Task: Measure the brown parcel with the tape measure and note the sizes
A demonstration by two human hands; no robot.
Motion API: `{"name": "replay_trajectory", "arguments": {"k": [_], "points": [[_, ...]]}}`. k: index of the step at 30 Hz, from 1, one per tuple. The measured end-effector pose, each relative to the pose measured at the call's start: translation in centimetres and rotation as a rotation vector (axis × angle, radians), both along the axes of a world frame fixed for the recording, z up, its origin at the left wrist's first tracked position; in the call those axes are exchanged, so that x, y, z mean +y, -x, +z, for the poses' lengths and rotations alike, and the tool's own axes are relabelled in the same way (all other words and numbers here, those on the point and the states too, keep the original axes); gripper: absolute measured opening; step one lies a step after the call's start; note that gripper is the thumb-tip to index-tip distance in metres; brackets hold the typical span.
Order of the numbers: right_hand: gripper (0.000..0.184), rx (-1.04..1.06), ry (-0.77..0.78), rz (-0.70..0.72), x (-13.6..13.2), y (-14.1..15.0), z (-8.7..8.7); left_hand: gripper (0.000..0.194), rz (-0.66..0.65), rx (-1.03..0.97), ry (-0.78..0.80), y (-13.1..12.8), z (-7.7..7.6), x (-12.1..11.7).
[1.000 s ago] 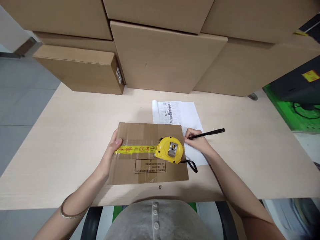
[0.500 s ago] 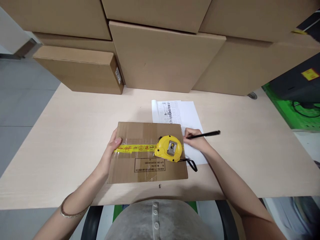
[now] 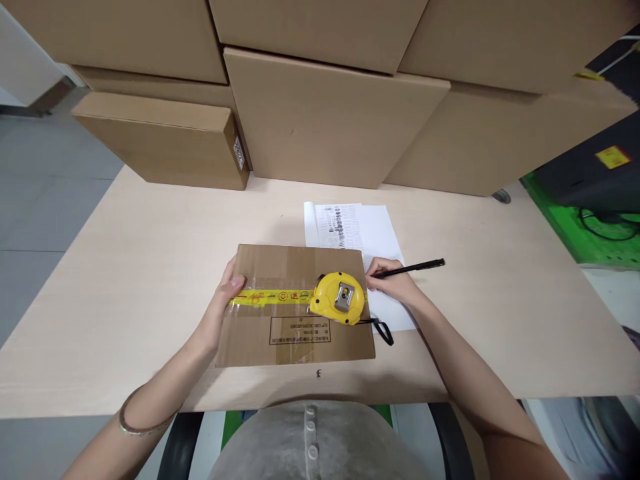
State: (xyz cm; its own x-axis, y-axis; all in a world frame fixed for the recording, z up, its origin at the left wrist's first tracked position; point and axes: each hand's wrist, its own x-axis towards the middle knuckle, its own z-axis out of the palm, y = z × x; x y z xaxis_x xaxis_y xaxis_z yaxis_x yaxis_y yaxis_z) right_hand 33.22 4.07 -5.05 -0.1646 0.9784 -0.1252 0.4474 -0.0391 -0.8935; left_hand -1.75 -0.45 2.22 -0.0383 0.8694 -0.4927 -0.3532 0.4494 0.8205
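My left hand [image 3: 223,300] grips the left edge of a small cardboard box [image 3: 280,267], thumb on top, the other fingers mostly hidden behind its side. A yellow tape measure [image 3: 338,298] lies on top of the box near its right end, its black wrist strap [image 3: 384,331] hanging past the edge. Yellow printed tape [image 3: 270,297] runs across the box's top. Just right of the box, my right hand [image 3: 393,279] is closed around a black pen [image 3: 417,267] and rests on white paper sheets [image 3: 376,227]. The pen's tip is hidden by the fingers.
Large cardboard boxes [image 3: 330,120] are stacked along the back of the table [image 3: 150,287]. A flatter carton [image 3: 165,150] stands at the back left. On the right are a green surface [image 3: 560,220] and a dark case with a yellow label [image 3: 613,157].
The pen's rear end has swung slightly while my right hand stays on the paper. My left hand, the box and the tape measure hold their places; the view shifts a little.
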Motion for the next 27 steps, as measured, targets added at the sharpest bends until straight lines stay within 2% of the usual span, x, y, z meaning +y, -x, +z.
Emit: {"name": "replay_trajectory", "arguments": {"k": [6, 9, 13, 18, 21, 24, 26, 27], "points": [[0.052, -0.101, -0.048, -0.066, 0.1, -0.4, -0.3, 0.067, -0.040, -0.041, -0.046, 0.0, -0.2, 0.0], [0.057, -0.210, -0.027, -0.078, -0.2, -1.1, 0.5, 0.069, -0.052, -0.036, -0.071, 0.1, -0.4, 0.0], [0.062, -0.472, -0.012, -0.087, -1.1, -1.5, 2.0, 0.068, -0.046, -0.018, -0.095, 0.1, -0.5, 0.0], [0.054, -0.743, -0.021, -0.131, -1.6, -0.1, 2.5, 0.068, -0.049, 0.007, -0.128, -0.2, 0.1, 0.0], [0.046, -0.838, -0.033, -0.168, -1.6, 0.5, 3.1, 0.067, -0.071, 0.046, -0.153, -0.1, -0.2, 0.2], [0.040, -0.845, -0.154, -0.250, -2.0, 0.9, 5.1, 0.063, -0.112, 0.071, -0.203, 0.5, -1.4, 0.6], [0.053, -0.755, -0.345, -0.233, -2.7, 1.7, 7.0, 0.064, -0.116, 0.122, -0.304, 1.0, -2.5, 1.0], [0.062, -0.704, -0.455, -0.176, -3.1, 2.2, 7.9, 0.066, -0.110, 0.161, -0.379, 1.4, -3.0, 1.3]]}}
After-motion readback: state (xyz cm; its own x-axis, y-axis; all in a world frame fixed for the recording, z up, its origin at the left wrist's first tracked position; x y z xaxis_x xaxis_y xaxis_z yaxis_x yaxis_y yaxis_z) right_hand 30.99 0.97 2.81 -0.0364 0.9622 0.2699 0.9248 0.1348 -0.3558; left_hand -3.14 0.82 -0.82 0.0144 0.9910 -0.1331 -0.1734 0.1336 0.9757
